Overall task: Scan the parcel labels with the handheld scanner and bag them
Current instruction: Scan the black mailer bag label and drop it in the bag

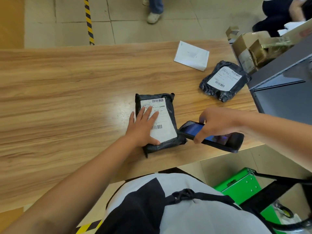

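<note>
Left hand (143,125) lay spread flat on black parcel (170,115), right hand (217,123) gripped handheld scanner (219,139) at parcel's 4 o'clock, second parcel (224,81) at 1 o'clock.

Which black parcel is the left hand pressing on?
The near black parcel, beside the handheld scanner; the left hand lies flat on its label. The far black parcel lies untouched.

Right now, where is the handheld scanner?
In the head view, the handheld scanner is in the right hand, near the table's front edge, just right of the black parcel that the left hand presses flat.
</note>
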